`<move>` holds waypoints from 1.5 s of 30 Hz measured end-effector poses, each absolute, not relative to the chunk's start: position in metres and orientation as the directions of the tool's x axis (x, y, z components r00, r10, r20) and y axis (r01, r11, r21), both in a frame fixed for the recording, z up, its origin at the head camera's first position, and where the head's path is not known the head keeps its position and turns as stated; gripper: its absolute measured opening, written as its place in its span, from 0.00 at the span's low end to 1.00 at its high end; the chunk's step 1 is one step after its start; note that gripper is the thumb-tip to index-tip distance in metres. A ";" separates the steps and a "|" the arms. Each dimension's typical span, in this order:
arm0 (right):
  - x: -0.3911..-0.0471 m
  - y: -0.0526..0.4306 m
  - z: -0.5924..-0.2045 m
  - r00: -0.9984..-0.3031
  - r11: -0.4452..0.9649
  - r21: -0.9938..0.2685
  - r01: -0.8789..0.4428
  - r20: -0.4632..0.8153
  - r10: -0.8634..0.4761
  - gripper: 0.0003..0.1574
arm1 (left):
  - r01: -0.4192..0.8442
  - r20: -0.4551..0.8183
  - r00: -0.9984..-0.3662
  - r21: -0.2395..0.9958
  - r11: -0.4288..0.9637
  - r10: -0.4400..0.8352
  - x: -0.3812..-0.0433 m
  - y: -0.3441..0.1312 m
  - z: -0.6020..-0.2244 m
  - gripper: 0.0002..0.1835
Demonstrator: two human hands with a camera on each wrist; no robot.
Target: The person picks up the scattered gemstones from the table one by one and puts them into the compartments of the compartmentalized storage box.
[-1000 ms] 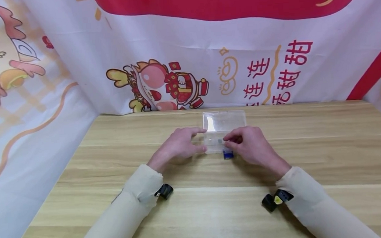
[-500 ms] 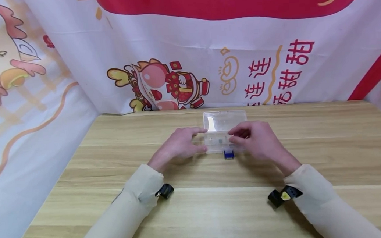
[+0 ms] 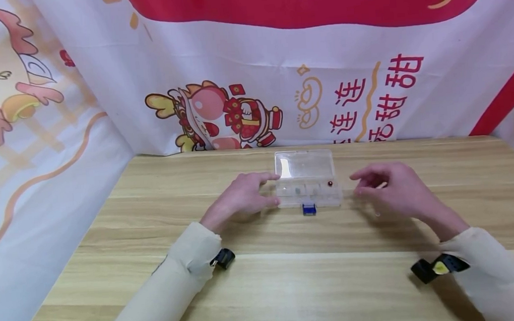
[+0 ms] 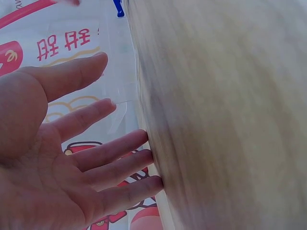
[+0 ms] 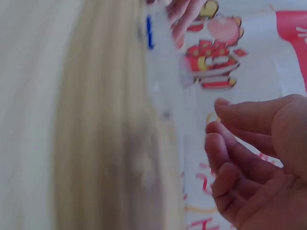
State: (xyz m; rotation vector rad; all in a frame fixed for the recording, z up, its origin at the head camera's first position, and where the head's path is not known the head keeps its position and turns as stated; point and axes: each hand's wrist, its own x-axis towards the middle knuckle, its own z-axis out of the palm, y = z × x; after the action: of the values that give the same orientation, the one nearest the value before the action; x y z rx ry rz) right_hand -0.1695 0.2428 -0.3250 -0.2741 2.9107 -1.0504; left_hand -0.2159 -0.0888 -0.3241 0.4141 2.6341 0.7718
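Note:
A small clear plastic box (image 3: 337, 198) with its lid (image 3: 306, 164) raised lies near the table's far edge. A blue latch (image 3: 308, 209) marks its front side. One dark red bead (image 3: 330, 183) shows in its right end, and a greyish piece (image 3: 298, 190) sits farther left among the compartments. My left hand (image 3: 248, 193) stays at the box's left end, fingers extended, with thumb and index fingertip right at its side. To the right of the box, my right hand (image 3: 389, 191) hovers over the table with loosely bent fingers and nothing between thumb and fingertips.
The wooden table (image 3: 292, 287) meets a printed white and red cloth (image 3: 249, 46) behind the box. Another cloth (image 3: 63, 204) hangs along the left side. A tiny pale speck (image 3: 377, 214) shows on the wood beneath the right hand.
The right hand has moved from over the box's compartments out to the right, leaving the red bead visible in the right end. The left hand has kept its place.

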 end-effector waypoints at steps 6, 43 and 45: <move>-0.163 0.272 -0.339 -0.969 0.738 -0.669 -0.090 -0.112 -0.220 0.23 | 0.186 -0.249 -0.889 0.570 0.800 0.384 -0.215 -0.090 -0.324 0.37; -0.164 0.272 -0.347 -0.951 0.833 -0.548 -0.073 -0.213 -0.223 0.04 | 0.192 -0.248 -0.886 0.572 0.798 0.391 -0.214 -0.090 -0.325 0.37; -0.163 0.272 -0.348 -0.954 0.838 -0.541 -0.070 -0.210 -0.215 0.04 | 0.192 -0.249 -0.885 0.573 0.796 0.393 -0.215 -0.090 -0.326 0.37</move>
State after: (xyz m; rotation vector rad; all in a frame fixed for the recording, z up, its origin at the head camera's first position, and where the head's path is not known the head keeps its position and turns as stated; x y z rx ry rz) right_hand -0.1631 0.2716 -0.3476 -0.2181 2.7553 -0.7969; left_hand -0.2149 -0.0899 -0.3255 0.4436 2.6280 0.7844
